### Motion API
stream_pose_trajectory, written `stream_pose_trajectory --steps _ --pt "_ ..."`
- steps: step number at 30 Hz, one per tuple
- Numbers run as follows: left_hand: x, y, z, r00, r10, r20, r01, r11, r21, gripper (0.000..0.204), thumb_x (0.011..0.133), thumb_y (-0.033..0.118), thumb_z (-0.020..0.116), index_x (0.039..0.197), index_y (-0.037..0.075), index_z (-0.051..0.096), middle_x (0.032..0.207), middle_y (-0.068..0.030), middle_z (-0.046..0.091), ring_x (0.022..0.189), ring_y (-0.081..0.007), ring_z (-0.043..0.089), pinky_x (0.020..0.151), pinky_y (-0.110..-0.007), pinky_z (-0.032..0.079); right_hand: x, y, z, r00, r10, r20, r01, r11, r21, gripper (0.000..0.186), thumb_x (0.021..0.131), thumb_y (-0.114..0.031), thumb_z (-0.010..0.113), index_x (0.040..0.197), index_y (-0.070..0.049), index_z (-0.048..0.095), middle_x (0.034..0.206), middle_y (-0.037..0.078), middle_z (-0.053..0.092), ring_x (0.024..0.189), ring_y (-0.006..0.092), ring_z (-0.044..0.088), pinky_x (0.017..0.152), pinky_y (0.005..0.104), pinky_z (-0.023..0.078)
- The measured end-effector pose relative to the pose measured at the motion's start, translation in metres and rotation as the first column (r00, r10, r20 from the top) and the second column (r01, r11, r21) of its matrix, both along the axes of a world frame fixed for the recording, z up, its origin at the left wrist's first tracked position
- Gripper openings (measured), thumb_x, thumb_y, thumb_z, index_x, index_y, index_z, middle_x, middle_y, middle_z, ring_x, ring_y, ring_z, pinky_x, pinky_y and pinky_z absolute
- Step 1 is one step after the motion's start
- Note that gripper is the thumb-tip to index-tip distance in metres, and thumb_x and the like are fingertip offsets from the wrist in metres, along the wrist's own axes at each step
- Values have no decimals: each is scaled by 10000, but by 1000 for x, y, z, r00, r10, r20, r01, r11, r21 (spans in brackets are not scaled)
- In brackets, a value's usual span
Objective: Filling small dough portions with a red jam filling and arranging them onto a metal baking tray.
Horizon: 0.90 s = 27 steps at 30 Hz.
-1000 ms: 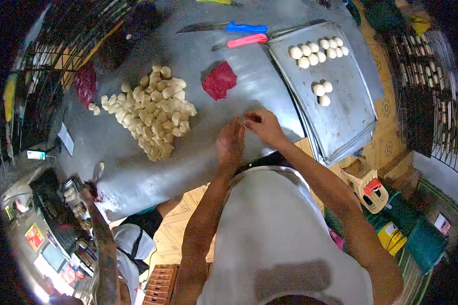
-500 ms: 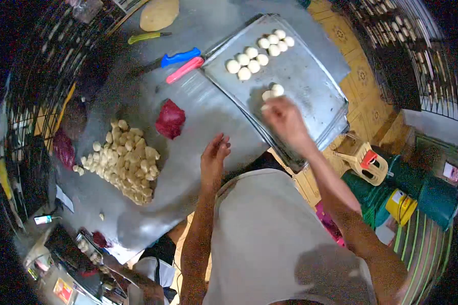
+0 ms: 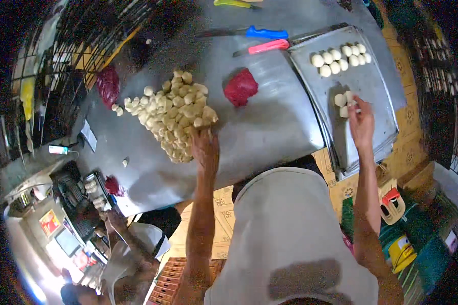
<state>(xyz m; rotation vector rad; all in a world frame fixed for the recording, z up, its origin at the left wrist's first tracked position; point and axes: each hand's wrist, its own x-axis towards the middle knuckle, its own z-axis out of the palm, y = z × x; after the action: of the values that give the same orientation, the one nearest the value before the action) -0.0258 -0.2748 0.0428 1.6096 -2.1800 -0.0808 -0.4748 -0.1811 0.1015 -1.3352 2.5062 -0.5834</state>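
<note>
A heap of cream-coloured dough pieces (image 3: 170, 109) lies on the metal table. At its near right edge is my left hand (image 3: 205, 150), fingers stretched out and touching the pieces, their tips partly hidden. My right hand (image 3: 362, 127) is over the metal baking tray (image 3: 376, 117), its fingertips pinched on a small dough ball (image 3: 356, 107). Beside it a few round balls (image 3: 340, 100) sit together on the tray. Farther up the tray, several more dough balls (image 3: 335, 54) stand in two rows.
A dark red lump (image 3: 241, 87) lies between heap and tray. Behind it are a blue-handled knife (image 3: 267, 33), a pink-handled tool (image 3: 268, 47) and a yellow-green-handled one (image 3: 232, 3). Another person (image 3: 132, 254) works at lower left. A cream stool (image 3: 392, 202) stands at right.
My left hand has moved from bare table to the dough heap. My right hand stays at the tray, where more balls now show beside it. The whole view has shifted.
</note>
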Motion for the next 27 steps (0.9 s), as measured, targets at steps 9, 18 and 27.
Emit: stream_pose_trajectory --steps 9,18,27 --pt "12 23 24 831 -35 -556 293 876 383 182 914 76 680 1083 72 613 1086 -140 657 896 -281 654 821 -390 554 143 -61 -12 784 456 421 -437 887 -148 199 895 -86 691 1078 -9 702 1027 150 681 925 295 662 809 358 537" --pt "-34 92 -3 564 571 -596 447 396 802 239 934 82 661 1156 -4 642 1054 -90 704 912 -147 639 821 -305 531 192 -137 -82 727 662 -183 -684 671 -287 251 836 -168 734 1076 -98 723 948 73 665 887 298 631 740 411 540" --pt "-48 76 -9 573 630 -524 183 525 831 278 929 103 667 1177 -23 681 1054 -102 724 914 -135 660 847 -292 535 198 -160 -72 770 636 -39 -638 768 -56 202 867 -229 732 983 -65 704 839 43 664 717 247 621 637 380 522"
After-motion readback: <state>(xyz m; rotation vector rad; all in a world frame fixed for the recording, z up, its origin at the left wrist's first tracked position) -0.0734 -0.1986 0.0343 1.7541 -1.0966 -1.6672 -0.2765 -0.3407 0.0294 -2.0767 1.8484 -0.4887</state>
